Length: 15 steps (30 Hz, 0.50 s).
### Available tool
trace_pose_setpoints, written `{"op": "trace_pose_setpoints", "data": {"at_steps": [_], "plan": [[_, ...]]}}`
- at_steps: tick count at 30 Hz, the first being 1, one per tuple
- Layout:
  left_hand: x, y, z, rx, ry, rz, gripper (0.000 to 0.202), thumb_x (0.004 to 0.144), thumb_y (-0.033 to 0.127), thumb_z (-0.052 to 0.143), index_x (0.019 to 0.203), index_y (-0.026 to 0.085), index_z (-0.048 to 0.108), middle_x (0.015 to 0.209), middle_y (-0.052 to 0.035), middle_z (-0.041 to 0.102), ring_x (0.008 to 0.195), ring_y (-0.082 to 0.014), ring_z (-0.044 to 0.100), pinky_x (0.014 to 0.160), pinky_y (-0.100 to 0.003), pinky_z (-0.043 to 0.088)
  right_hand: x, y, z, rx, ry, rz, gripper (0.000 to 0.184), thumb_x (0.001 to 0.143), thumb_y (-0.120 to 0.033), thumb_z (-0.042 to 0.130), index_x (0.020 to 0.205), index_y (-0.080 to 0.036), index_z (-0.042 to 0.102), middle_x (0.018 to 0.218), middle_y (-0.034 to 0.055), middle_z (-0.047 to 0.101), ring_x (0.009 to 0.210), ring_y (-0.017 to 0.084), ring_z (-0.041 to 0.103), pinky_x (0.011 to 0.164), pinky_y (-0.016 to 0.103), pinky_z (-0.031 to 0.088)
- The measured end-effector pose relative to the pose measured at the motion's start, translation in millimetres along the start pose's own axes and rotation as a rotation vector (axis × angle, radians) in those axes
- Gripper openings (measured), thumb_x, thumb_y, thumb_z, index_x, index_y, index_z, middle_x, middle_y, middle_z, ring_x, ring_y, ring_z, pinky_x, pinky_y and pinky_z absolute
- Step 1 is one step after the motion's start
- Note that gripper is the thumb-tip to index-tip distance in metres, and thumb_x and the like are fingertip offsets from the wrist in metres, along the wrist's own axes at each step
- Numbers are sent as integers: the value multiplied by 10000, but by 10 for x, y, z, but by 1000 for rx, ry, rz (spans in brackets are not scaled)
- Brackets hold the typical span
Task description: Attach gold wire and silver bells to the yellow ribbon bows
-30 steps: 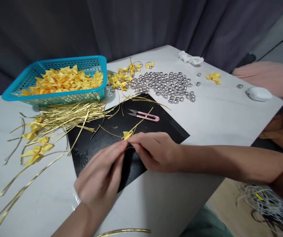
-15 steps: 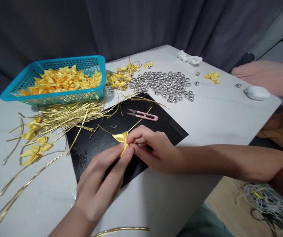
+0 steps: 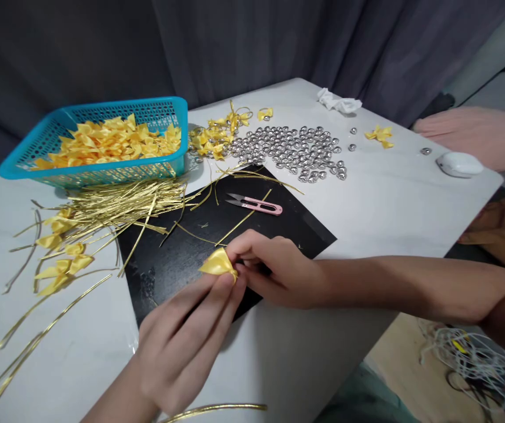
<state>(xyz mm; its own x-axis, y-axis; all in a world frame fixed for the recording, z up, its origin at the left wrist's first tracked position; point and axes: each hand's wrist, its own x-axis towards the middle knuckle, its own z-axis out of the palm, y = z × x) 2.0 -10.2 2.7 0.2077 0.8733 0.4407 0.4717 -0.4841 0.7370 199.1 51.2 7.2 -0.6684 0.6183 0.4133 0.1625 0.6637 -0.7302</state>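
Between my two hands is a yellow satin ribbon bow (image 3: pixel 217 262), held just above a black mat (image 3: pixel 309 229). My left hand (image 3: pixel 190 329) pinches its lower edge with thumb and fingertips. From the other side, my right hand (image 3: pixel 276 267) grips the bow's right end, its fingers curled and partly hiding the knot. Beyond the hands, pink thread snips (image 3: pixel 258 205) lie on the mat across a gold cord (image 3: pixel 237 228). A heap of gold cords (image 3: pixel 133 202) spreads to the left, with several loose yellow bows (image 3: pixel 58 276) near it.
A blue plastic basket (image 3: pixel 181 135) full of yellow ribbon pieces stands at the back left. Silver heart-shaped beads (image 3: pixel 296 150) are spread behind the mat. Farther right on the white table are a crumpled white cloth (image 3: pixel 338 103), a yellow bow (image 3: pixel 381 136) and a white mouse (image 3: pixel 459 165).
The bow has turned in my fingers, so one broad loop now faces up and left. My left hand has shifted slightly right; my right hand has barely moved.
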Motion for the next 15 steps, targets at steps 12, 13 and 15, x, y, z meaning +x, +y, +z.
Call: {"op": "trace_pose_setpoints", "data": {"at_steps": [12, 13, 15], "plan": [[151, 57, 165, 224, 225, 133, 509, 706, 28, 672, 1111, 336, 656, 924, 21, 739, 831, -195, 686, 785, -291, 527, 21, 54, -51, -357, 204, -177, 109, 909, -124, 431, 977, -135, 514, 874, 21, 660, 756, 56, 606, 647, 137, 437], [163, 95, 223, 195, 317, 85, 500, 697, 35, 686, 1092, 342, 662, 903, 32, 739, 821, -189, 682, 789, -294, 515, 20, 67, -65, -396, 203, -205, 120, 910, -125, 428, 982, -134, 525, 874, 27, 661, 762, 64, 606, 657, 144, 442], [183, 174, 319, 133, 419, -73, 412, 711, 75, 695, 1023, 343, 685, 885, 53, 736, 812, -173, 676, 794, -286, 501, 20, 80, -86, -434, 182, -221, 126, 913, -130, 426, 965, -134, 541, 856, 28, 660, 750, 68, 605, 661, 150, 448]]}}
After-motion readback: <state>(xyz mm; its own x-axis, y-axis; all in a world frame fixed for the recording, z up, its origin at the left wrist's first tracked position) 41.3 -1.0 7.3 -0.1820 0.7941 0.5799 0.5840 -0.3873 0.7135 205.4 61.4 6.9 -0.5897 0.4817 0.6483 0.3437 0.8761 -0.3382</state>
